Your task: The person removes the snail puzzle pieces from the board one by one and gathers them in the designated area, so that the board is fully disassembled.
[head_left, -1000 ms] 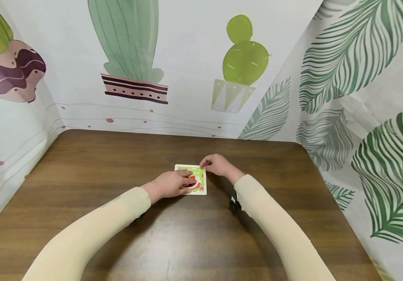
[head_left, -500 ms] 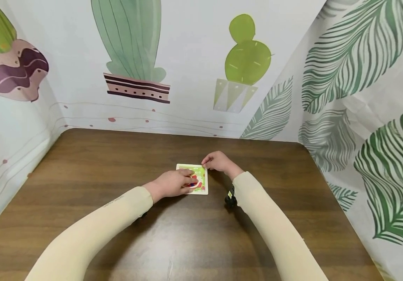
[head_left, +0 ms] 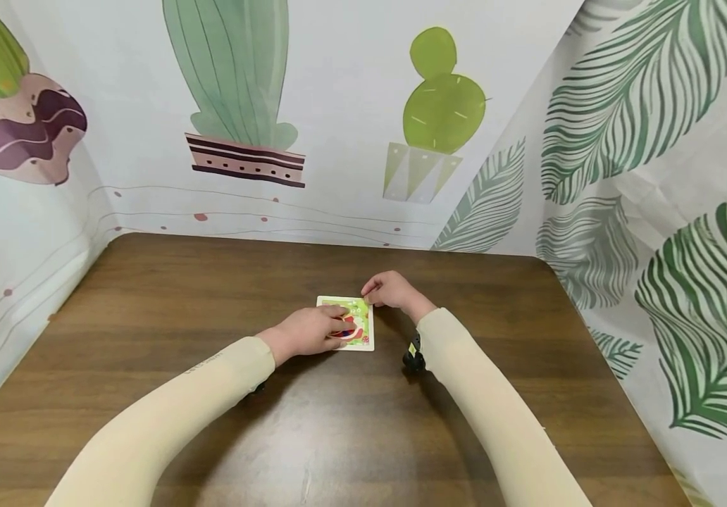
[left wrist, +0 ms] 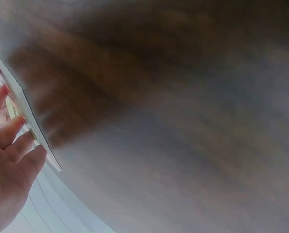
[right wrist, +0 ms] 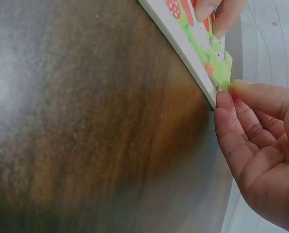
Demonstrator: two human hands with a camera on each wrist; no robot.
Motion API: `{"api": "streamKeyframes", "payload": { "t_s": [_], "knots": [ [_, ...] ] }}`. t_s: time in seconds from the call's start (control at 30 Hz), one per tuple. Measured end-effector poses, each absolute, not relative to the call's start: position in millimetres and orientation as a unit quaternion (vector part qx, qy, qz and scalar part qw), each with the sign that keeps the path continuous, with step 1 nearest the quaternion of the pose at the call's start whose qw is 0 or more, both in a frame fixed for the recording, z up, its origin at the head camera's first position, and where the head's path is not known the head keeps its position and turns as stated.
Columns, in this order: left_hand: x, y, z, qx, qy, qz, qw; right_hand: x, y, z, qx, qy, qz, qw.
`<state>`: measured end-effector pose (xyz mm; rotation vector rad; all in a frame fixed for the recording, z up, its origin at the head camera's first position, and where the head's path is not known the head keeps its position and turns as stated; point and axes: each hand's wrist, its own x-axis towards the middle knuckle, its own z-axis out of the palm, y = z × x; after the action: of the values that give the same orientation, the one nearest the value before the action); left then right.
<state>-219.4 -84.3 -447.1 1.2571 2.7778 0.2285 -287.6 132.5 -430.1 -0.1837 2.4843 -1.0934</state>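
A small square jigsaw puzzle (head_left: 351,343) with a white frame and a green and red picture lies on the wooden table. My left hand (head_left: 305,331) rests on its left part with fingers extended across the picture, hiding some of it. At the far right corner, my right hand (head_left: 391,290) pinches a green puzzle piece (right wrist: 224,68) between thumb and fingertips. In the right wrist view that piece looks tilted up from the frame, and jigsaw-cut edges show. The left wrist view shows the fingers (left wrist: 11,131) lying over the puzzle near its edge.
The brown table (head_left: 313,436) stretches out on all sides of the puzzle. Behind it and at both sides hangs a white cloth (head_left: 344,105) printed with cacti and leaves. A small black device (head_left: 413,357) sits under the right wrist.
My right wrist has shifted slightly away from me and leftward, its fingertips still at the corner. More green shows at that corner now. The left hand stays on the puzzle.
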Motion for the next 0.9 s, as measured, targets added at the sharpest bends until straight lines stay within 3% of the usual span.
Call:
{"api": "streamKeyframes", "payload": {
  "t_s": [0.9],
  "knots": [
    [-216.5,-84.8,-446.9,0.415,0.906,0.076,0.027,-288.7,132.2,-432.4,-0.078,0.892,-0.384,0.224]
  ]
}}
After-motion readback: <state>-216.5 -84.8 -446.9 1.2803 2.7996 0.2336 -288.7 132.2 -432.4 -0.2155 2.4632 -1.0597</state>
